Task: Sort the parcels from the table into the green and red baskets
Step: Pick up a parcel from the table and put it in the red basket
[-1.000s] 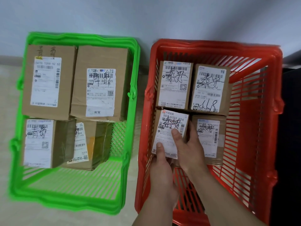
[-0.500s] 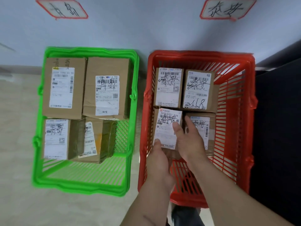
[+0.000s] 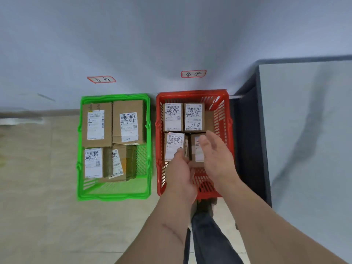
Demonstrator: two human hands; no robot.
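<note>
A beige tiled floor (image 3: 38,206) bore a green plastic basket (image 3: 114,195) and a red plastic basket (image 3: 159,149) (side by side, near a wall).

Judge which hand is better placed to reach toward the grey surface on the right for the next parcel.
Right, probably. The right hand is open, empty and already on the side of the red basket nearest the grey surface. The left hand sits further away, fingers near the near-left parcel.

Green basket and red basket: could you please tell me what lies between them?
Nothing: in the head view only a narrow strip of bare floor separates the green basket from the red basket.
</note>
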